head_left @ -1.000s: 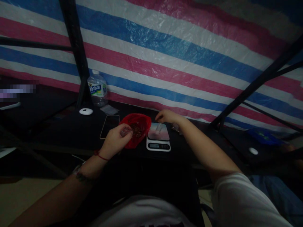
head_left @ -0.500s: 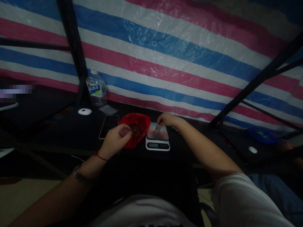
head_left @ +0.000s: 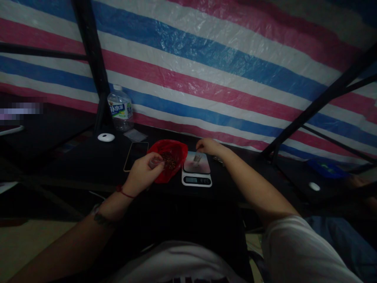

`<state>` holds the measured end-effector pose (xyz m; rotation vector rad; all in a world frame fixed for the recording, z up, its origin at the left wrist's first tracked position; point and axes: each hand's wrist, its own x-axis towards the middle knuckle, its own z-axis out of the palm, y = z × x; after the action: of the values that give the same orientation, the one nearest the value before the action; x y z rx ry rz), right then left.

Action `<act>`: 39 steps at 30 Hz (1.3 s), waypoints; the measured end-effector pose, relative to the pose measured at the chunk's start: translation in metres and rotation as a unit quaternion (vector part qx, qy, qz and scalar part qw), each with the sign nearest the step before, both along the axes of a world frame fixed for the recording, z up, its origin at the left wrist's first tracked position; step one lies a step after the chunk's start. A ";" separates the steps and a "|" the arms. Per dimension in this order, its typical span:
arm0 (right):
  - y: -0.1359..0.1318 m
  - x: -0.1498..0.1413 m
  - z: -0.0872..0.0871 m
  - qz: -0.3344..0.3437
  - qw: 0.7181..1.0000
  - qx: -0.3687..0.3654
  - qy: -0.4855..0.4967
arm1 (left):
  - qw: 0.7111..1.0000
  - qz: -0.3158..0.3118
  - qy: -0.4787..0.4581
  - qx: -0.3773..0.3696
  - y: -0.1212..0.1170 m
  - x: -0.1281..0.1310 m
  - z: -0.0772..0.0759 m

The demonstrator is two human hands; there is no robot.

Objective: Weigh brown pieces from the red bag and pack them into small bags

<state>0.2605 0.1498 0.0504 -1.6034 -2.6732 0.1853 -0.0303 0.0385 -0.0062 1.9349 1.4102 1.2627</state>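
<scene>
My left hand point(head_left: 143, 171) is closed round a small clear plastic piece point(head_left: 154, 161), its exact kind unclear, at the left rim of a red plastic bag point(head_left: 181, 151). Small brown bits point(head_left: 169, 160) lie inside the open bag. To its right is a white kitchen scale point(head_left: 185, 184) with a shiny top plate. A small clear packet or container point(head_left: 197, 158) is on the plate. Just above it, my right hand point(head_left: 207, 146) has its fingertips curled together. Whether they touch the clear item is too dark to tell.
Left of the bag lies a phone point(head_left: 136, 156), with a clear plastic sachet point(head_left: 135, 135), a large bottle point(head_left: 120, 110) and a white round case point(head_left: 106, 137) behind. At right are a blue tray point(head_left: 326, 169) and another person's hand point(head_left: 357, 181). Black frame bars point(head_left: 91, 51) stand before striped sheeting.
My right hand has risen slightly from the clear item on the scale. My left hand keeps its place at the red bag.
</scene>
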 end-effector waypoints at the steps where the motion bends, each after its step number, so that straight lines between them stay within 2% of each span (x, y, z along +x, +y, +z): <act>1: -0.002 0.002 0.001 -0.007 1.000 0.012 0.011 | 1.000 0.000 0.001 0.000 0.000 0.000 0.000; 4: -0.014 0.009 0.003 -0.033 0.998 0.028 0.044 | 1.000 0.001 0.005 0.004 0.000 0.000 -0.001; 7: -0.034 0.012 0.001 -0.024 0.997 0.025 0.069 | 1.000 -0.005 0.003 0.003 -0.002 0.002 0.000; 11: -0.061 0.010 -0.010 -0.001 0.998 0.006 0.058 | 1.000 -0.014 0.002 0.000 -0.007 0.005 0.003; 14: -0.071 0.005 -0.023 -0.030 0.999 0.005 0.013 | 1.000 -0.020 0.003 0.005 -0.010 0.006 0.004; 18: -0.077 -0.002 -0.042 -0.106 0.992 0.043 -0.057 | 1.000 -0.024 0.016 0.006 -0.009 0.007 0.002; 22: -0.084 -0.007 -0.052 -0.129 0.984 0.069 -0.100 | 0.999 -0.025 0.020 0.003 -0.008 0.006 0.000; 27: -0.085 -0.007 -0.052 -0.110 0.986 0.081 -0.091 | 1.000 -0.022 0.014 0.001 -0.006 0.005 -0.002; 36: -0.082 -0.002 -0.059 -0.120 0.989 0.070 -0.057 | 1.000 -0.015 0.007 0.006 -0.008 0.003 0.005; 39: -0.080 -0.001 -0.055 -0.127 0.989 0.072 -0.033 | 1.000 -0.004 0.000 0.007 -0.007 0.001 0.005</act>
<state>0.2599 0.0701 -0.0051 -1.9095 -2.4288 -0.0644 -0.0288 0.0314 -0.0011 1.9468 1.3953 1.2722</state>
